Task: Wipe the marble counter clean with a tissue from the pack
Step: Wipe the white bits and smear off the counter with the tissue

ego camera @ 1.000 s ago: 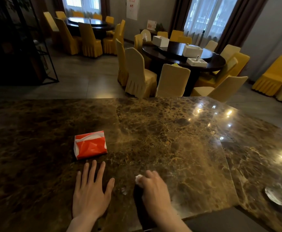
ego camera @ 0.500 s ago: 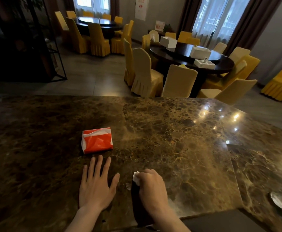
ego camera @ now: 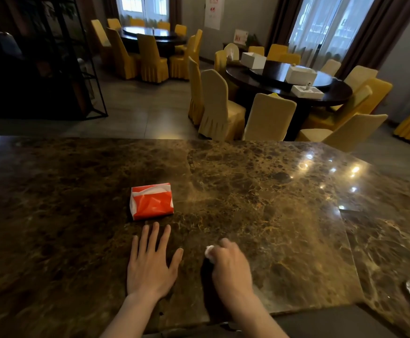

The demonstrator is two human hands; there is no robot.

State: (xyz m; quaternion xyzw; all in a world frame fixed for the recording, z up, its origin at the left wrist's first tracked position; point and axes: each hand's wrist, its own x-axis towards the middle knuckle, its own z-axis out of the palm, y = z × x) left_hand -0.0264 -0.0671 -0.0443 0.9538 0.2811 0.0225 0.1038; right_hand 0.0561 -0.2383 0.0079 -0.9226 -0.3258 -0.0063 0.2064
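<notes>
On the marble counter (ego camera: 260,203) lies one red tissue pack (ego camera: 151,201), just beyond the one left hand (ego camera: 150,264), pressed flat with fingers spread. Beside it, the one right hand (ego camera: 230,267) is fisted around one white tissue (ego camera: 209,251) against the marble.

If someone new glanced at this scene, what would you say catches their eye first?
Probably the bright red tissue pack, lying alone on the dark marble counter just beyond the fingertips of the left hand, which rests flat and spread. Next, the right hand, closed over a crumpled white tissue and pressing it to the marble near the counter's front edge. Behind the counter, yellow-covered chairs ring dark round dining tables.
</notes>
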